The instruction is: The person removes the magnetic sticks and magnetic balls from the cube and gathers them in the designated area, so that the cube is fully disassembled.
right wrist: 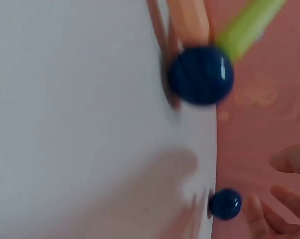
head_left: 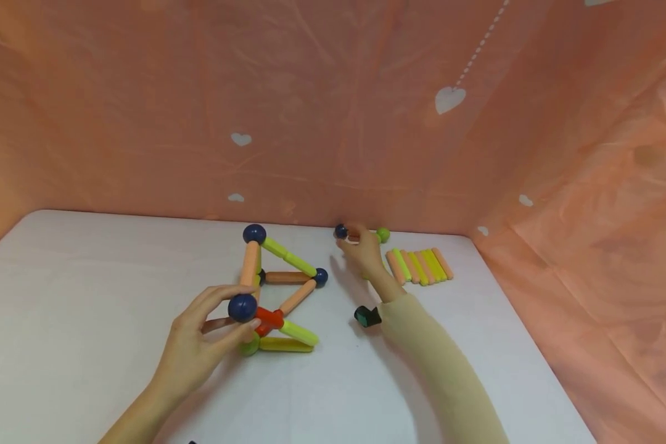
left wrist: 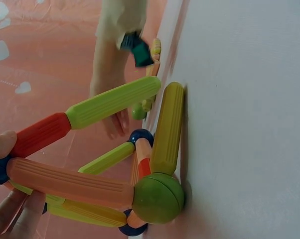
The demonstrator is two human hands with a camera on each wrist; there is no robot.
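Note:
A frame of coloured rods and balls stands left of the middle in the head view. My left hand (head_left: pixel 197 342) grips its near upper corner at a dark blue ball (head_left: pixel 242 307), thumb against the ball and the red rod (left wrist: pixel 43 134). From that corner an orange rod (left wrist: pixel 70 183) runs down to a green ball (left wrist: pixel 158 198) on the table. A yellow-green rod (left wrist: pixel 115 102) extends the red one, its far end free. My right hand (head_left: pixel 364 251) reaches to the back, fingers spread beside a loose dark blue ball (right wrist: pixel 225 203), with nothing between them.
Right of my right hand lies a row of several orange, yellow and green rods (head_left: pixel 420 266). A green ball (head_left: pixel 383 235) sits behind that hand near the table's back edge. An orange cloth (head_left: pixel 333 123) rises behind the white table (head_left: pixel 89 308).

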